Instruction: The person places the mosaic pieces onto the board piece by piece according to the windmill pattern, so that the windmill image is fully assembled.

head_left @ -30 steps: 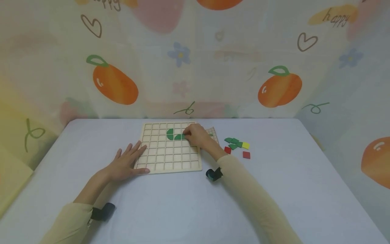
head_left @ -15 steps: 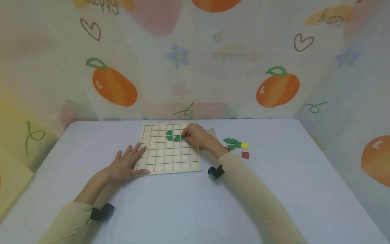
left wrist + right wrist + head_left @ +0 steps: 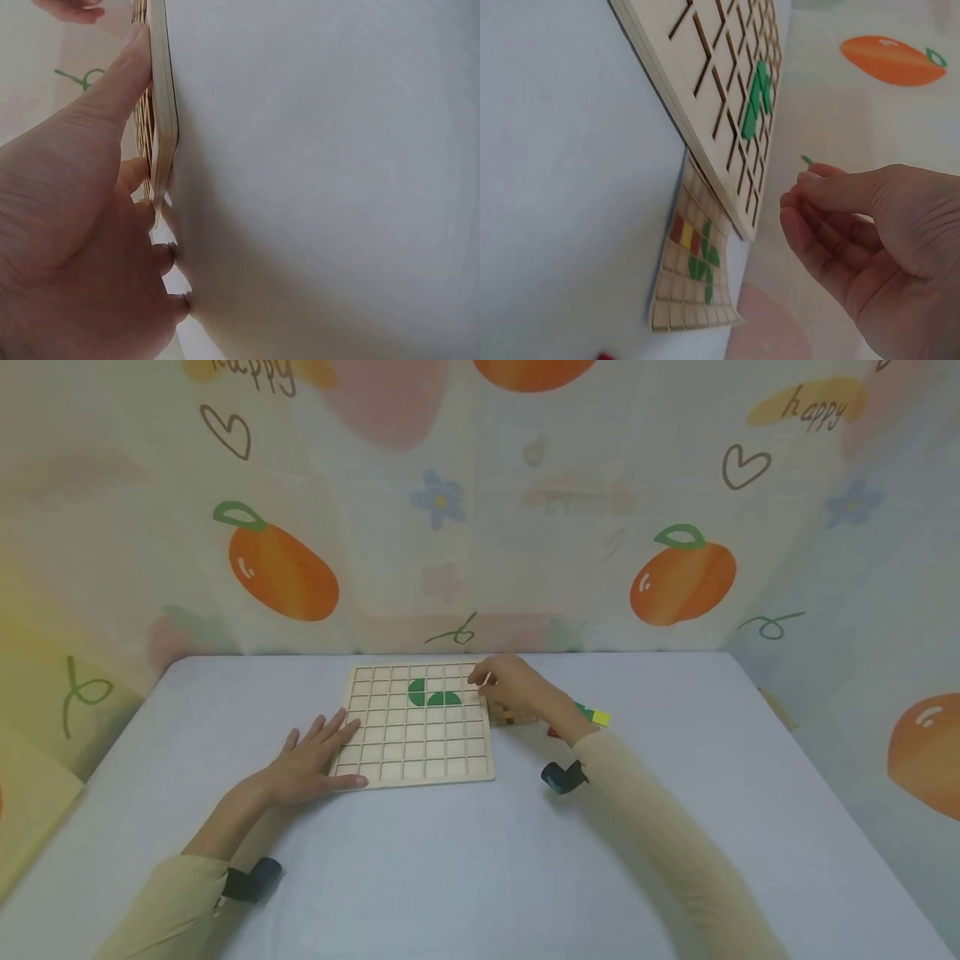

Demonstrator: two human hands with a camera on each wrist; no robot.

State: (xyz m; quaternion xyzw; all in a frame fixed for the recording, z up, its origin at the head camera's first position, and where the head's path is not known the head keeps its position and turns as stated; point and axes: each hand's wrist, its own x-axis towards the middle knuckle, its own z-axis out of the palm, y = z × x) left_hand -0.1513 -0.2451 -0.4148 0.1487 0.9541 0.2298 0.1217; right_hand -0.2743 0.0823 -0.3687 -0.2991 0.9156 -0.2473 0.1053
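Observation:
A wooden grid board [image 3: 416, 747] lies on the white table, with several green quarter-round tiles [image 3: 417, 692] set in cells of its upper rows. My left hand [image 3: 303, 768] rests on the board's left edge, fingers spread, thumb [image 3: 124, 75] along the near corner. Over the board's upper right edge is my right hand [image 3: 513, 683], fingers loosely bent, thumb and fingertips close together with nothing showing between them in the right wrist view. A pattern card [image 3: 676, 296] printed with green leaf shapes and red and yellow squares lies by the board's right edge, partly beneath it.
Right of the card lie a yellow square tile [image 3: 601, 718], green tiles [image 3: 582, 712] and a red tile [image 3: 553, 732], partly hidden by the right forearm. A patterned cloth [image 3: 525, 527] hangs behind the table. Each wrist wears a small black camera [image 3: 258, 878].
My right hand has let go of a green tile in the board and moved right, off the tiles. Its forearm now covers more of the loose tiles. My left hand has stayed put.

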